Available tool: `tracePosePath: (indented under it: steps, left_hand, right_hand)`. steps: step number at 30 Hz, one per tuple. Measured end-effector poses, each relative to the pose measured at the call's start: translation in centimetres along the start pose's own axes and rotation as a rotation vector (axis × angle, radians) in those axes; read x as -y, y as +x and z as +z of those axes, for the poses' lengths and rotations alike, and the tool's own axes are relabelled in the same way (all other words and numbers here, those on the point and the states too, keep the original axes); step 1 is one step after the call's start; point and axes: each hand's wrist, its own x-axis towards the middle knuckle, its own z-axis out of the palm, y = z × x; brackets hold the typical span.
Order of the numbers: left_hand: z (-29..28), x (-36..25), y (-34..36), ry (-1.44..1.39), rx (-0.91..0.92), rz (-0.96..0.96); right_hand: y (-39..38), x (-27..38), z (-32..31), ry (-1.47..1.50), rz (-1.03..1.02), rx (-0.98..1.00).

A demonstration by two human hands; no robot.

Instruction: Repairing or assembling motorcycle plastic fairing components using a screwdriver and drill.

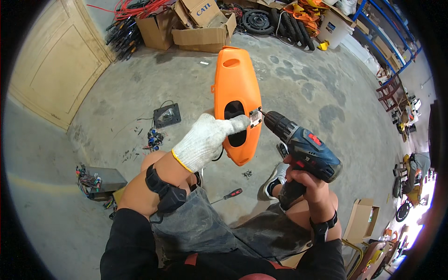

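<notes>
My left hand (208, 138), in a white knit glove, grips a long orange plastic shell (234, 88) at its dark oval opening and presses a small metal plate (255, 117) against its edge. The shell stands upright off the floor in front of my knees. My right hand (302, 183) is bare and wrapped around the handle of a blue and black cordless drill (305, 151). The drill's bit touches the metal plate from the right.
A red-handled screwdriver (227, 195) lies on the concrete floor between my legs. A black box with wires (166, 115) and small loose parts (154, 138) sit to the left. Cardboard boxes (200, 28), tyres (256, 21) and red cables (135, 8) line the far wall.
</notes>
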Motion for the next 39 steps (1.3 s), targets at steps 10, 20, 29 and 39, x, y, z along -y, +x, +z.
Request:
tracePosePath:
  steps: [10, 20, 29, 39]
  left_hand:
    - [-0.5, 0.8, 0.9, -0.010, 0.012, -0.016]
    - [0.5, 0.0, 0.0, 0.026, 0.016, 0.021]
    - [1.2, -1.1, 0.4, 0.202, -0.045, -0.047]
    - [-9.1, -2.2, 5.6, -0.212, -0.117, 0.327]
  right_hand:
    - [-0.1, 0.1, 0.1, 0.021, 0.010, -0.007]
    - [-0.2, 0.5, -0.7, -0.024, 0.046, 0.006]
    - [0.1, -0.2, -1.6, 0.004, -0.011, 0.026]
    - [-2.2, 1.9, -6.0, -0.221, -0.276, -0.328]
